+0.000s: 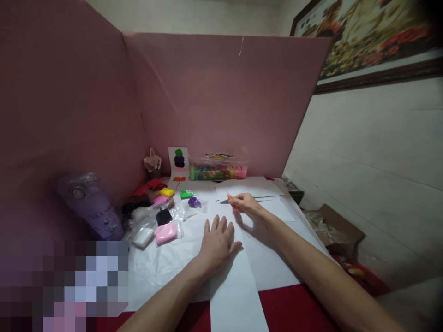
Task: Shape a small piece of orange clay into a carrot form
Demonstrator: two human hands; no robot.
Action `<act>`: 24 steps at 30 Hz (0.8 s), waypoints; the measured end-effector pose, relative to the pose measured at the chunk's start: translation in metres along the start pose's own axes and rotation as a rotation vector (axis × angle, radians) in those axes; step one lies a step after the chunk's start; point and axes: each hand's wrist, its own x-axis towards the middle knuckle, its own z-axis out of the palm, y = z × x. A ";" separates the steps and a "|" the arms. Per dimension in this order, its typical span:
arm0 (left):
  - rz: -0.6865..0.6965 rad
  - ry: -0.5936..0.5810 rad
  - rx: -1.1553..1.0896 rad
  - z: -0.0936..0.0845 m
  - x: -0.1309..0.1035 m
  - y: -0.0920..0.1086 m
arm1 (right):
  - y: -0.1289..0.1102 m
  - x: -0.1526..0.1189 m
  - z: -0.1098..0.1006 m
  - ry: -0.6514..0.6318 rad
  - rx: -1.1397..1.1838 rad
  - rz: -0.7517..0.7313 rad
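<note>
My right hand [245, 203] is closed, its fingertips pinching a small orange item [234, 203] over the white paper. A dark grey pointed shape extends left from that item; its exact kind is too small to make out. My left hand [218, 240] lies flat, fingers spread and thumb out, on a long white paper strip [235, 299], with nothing in its grip. Left of it are packets of coloured clay: light pink [166, 234], black [164, 216], white [143, 237], purple [194, 202], green [187, 194] and yellow [166, 192].
A purple bottle [93, 207] stands at the left. Against the pink partition [221, 101] are a card with coloured blobs [178, 161] and a clear bag of colourful contents [218, 172]. An open cardboard box [341, 228] sits beyond the table's right edge.
</note>
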 end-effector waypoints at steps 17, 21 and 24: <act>0.019 -0.086 0.021 -0.018 0.008 0.000 | -0.007 0.005 0.009 0.066 0.185 0.008; 0.024 -0.115 0.061 -0.019 0.012 -0.001 | -0.001 0.009 0.009 0.090 0.197 0.007; 0.013 -0.135 0.063 -0.022 0.013 -0.001 | -0.001 0.006 0.008 0.081 0.186 0.020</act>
